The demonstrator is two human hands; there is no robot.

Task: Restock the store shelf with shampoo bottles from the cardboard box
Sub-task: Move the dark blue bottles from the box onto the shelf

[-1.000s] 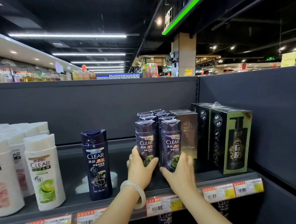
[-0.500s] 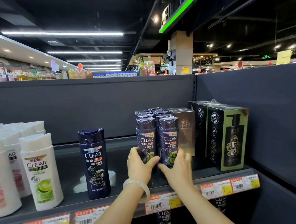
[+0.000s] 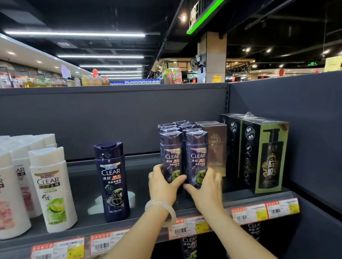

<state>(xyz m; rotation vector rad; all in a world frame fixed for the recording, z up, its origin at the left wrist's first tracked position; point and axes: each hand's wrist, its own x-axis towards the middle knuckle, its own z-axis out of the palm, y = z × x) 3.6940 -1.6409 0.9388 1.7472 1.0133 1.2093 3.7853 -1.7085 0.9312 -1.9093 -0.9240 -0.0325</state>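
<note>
A shrink-wrapped pack of dark purple Clear shampoo bottles [image 3: 184,148] stands on the grey shelf [image 3: 143,220], right of the middle. My left hand [image 3: 162,186] grips the lower part of its front left bottle. My right hand [image 3: 206,187] grips the base of the front right bottle. A single dark blue Clear bottle [image 3: 112,182] stands upright to the left, apart from the pack. The cardboard box is not in view.
White Clear bottles [image 3: 50,187] fill the shelf's left end. A brown boxed product [image 3: 215,148] touches the pack's right side, then black and green boxes [image 3: 266,154]. Price labels [image 3: 57,252] line the shelf's front edge. A small white object [image 3: 96,204] lies behind the blue bottle.
Both hands hold the pack as before. The pack has slid slightly deeper onto the shelf, and the view has shifted a little.
</note>
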